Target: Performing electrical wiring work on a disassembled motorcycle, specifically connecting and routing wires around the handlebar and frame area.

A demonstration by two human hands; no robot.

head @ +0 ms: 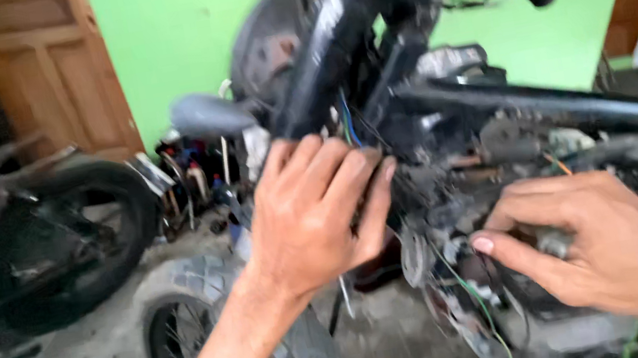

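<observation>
Head view: two bare hands work into the wiring of a stripped motorcycle [448, 123] in a green-walled workshop.

Left hand [315, 205] is cupped with fingers curled against the black frame tube [332, 47], near loose blue wires [347, 118]; whether it grips anything is hidden. Right hand [606, 243] is part-closed, thumb and fingers reaching into the engine bay beside a green wire [479, 308]; a firm hold cannot be told through the blur. By appearances the step is tracing or freeing wires at the frame's centre. A next move would call for fine fingertip work among tangled parts. Below stands the front tyre [297, 355]; another wheel [87, 235] sits left, before a wooden door [50, 68].
</observation>
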